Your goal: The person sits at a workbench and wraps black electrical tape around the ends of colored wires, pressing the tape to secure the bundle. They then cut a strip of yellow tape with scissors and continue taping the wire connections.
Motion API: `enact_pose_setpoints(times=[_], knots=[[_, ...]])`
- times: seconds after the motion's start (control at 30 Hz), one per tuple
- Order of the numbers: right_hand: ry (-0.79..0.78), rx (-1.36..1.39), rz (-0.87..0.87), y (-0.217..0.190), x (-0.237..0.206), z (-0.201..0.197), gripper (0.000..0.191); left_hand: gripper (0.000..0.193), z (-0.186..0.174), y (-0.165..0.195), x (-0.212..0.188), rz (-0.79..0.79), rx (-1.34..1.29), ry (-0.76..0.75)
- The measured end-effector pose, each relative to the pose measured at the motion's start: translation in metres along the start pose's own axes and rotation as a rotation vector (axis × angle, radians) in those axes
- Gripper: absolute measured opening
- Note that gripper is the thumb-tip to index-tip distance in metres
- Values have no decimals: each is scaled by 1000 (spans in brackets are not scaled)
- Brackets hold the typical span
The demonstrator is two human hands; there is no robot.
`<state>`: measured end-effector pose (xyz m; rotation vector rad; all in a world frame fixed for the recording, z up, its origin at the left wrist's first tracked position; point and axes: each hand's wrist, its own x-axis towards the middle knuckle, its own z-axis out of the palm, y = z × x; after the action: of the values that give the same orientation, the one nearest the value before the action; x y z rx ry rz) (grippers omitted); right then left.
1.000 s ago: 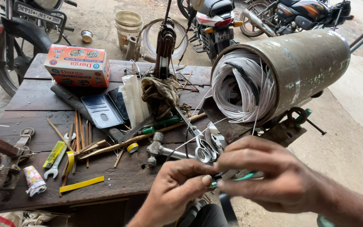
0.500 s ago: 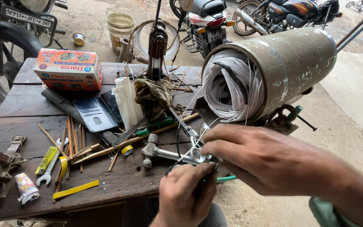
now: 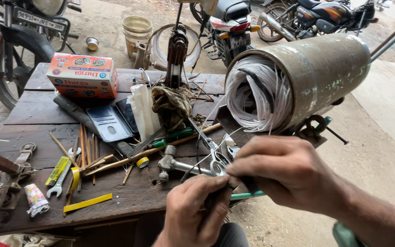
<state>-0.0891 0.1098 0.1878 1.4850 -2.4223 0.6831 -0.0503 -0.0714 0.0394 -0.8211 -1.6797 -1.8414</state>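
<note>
My left hand (image 3: 196, 208) and my right hand (image 3: 289, 173) meet at the table's front edge. Both pinch a short black sleeve (image 3: 251, 185), the left at its near end, the right further along. A green handle (image 3: 247, 195) pokes out under my right fingers; what holds it is hidden. Thin white wires run from near my hands up to the white winding (image 3: 256, 93) inside a big olive metal cylinder (image 3: 321, 68) lying on its side to the right. Scissors (image 3: 216, 161) lie just beyond my fingers.
The dark wooden table (image 3: 33, 119) carries a hammer (image 3: 170, 164), green screwdriver (image 3: 179, 134), wooden sticks (image 3: 86, 148), wrench (image 3: 59, 184), yellow tape roll (image 3: 142, 162), rag (image 3: 172, 104), grey case (image 3: 109, 123) and orange box (image 3: 83, 75). Motorcycles (image 3: 227, 23) and a bucket (image 3: 136, 28) stand behind.
My left hand has come up to meet the right and closed on the black piece. Both hands now sit slightly nearer, uncovering the scissors. The view has shifted a little.
</note>
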Motion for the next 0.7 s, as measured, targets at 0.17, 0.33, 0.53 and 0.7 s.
enact_pose_setpoints(times=[0.17, 0.33, 0.53, 0.7], knots=[[-139, -205, 248, -6, 15, 13, 12, 23, 24, -1, 2, 228, 391, 236], [-343, -266, 393, -6, 28, 7, 8, 29, 26, -2, 4, 273, 433, 153], [-373, 45, -34, 3, 19, -20, 35, 15, 18, -2, 3, -347, -166, 35], [-138, -224, -219, 10, 4, 6, 29, 18, 1, -18, 8, -669, -871, -67]])
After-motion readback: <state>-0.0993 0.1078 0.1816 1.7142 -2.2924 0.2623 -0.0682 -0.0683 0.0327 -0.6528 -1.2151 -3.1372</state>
